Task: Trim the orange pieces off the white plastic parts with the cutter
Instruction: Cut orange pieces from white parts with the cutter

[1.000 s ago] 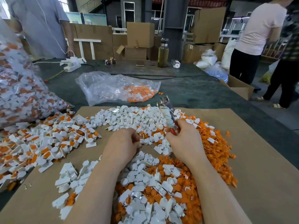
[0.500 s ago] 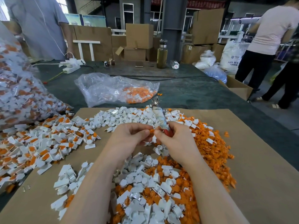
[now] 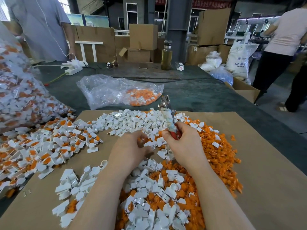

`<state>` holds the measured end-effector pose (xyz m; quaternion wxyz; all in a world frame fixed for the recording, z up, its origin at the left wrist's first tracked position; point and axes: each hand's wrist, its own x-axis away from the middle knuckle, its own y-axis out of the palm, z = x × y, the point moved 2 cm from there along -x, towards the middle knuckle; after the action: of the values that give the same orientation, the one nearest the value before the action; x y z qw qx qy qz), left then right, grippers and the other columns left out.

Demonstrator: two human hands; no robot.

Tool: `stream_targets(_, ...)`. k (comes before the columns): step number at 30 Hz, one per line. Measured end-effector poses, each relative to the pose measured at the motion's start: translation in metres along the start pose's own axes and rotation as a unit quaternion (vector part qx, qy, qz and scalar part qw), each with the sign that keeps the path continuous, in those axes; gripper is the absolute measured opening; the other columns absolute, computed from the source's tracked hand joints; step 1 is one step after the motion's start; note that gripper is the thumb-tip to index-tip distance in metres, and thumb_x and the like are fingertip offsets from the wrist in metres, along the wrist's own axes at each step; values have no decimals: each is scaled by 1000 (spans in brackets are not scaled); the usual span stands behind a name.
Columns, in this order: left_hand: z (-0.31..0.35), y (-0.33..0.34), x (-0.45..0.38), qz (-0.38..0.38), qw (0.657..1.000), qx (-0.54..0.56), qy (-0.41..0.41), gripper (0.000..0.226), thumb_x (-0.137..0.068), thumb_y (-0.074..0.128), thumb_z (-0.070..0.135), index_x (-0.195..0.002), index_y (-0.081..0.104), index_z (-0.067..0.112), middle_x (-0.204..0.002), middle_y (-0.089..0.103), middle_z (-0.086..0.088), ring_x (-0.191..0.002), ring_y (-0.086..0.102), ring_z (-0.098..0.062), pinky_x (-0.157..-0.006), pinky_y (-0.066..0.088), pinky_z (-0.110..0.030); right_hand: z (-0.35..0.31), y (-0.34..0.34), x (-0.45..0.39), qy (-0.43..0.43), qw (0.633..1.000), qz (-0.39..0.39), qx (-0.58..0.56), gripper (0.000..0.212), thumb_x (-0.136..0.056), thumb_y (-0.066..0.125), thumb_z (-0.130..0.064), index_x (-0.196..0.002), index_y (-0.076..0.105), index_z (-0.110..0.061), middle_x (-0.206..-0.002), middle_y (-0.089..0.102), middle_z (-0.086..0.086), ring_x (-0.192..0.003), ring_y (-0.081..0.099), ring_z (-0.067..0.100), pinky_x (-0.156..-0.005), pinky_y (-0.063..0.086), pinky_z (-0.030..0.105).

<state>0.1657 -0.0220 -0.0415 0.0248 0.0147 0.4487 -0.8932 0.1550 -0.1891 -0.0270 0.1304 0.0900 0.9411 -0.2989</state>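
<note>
Apart go the hands now, after meeting at the cutter half a second back! Right hand (image 3: 181, 143) has its fingers wrapped around the red handles of the cutter (image 3: 167, 117), metal nose tilted up and away over the heap. Left hand (image 3: 131, 146) hovers just beside it, fingers curled down over loose white parts (image 3: 132, 120); whether it actually pinches one, I cannot tell. Trimmed white pieces spread across the far side of the cardboard sheet (image 3: 265, 163), and orange offcuts (image 3: 214, 146) pile up under and right of the right wrist. Untrimmed white-and-orange parts (image 3: 41, 145) lie heaped to the left, spilling from a big clear bag (image 3: 18, 100). Further back on the green table (image 3: 199, 95) sits another clear bag (image 3: 116, 90) holding orange scraps, then a bottle (image 3: 166, 55) and a power strip (image 3: 73, 68).
</note>
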Motion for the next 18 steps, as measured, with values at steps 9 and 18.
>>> stream_targets(9,3,4,1,35,998,-11,49,18,-91,69,28,-109,69,25,-103,62,4,-88,60,-13,-75,46,-25,1,3,0,-16,1000,-12,11,15,-90,63,-34,-79,58,-25,-66,56,-12,-59,52,5,-53,36,20)
stream_targets(18,10,-19,6,119,876,463,-59,11,-87,73,26,-91,70,16,-76,76,4,-65,71,-8,-55,53,-15,-1,0,0,-1,1000,0,-14,12,-92,62,-39,-91,60,-27,-74,59,-13,-66,56,-3,-48,37,12)
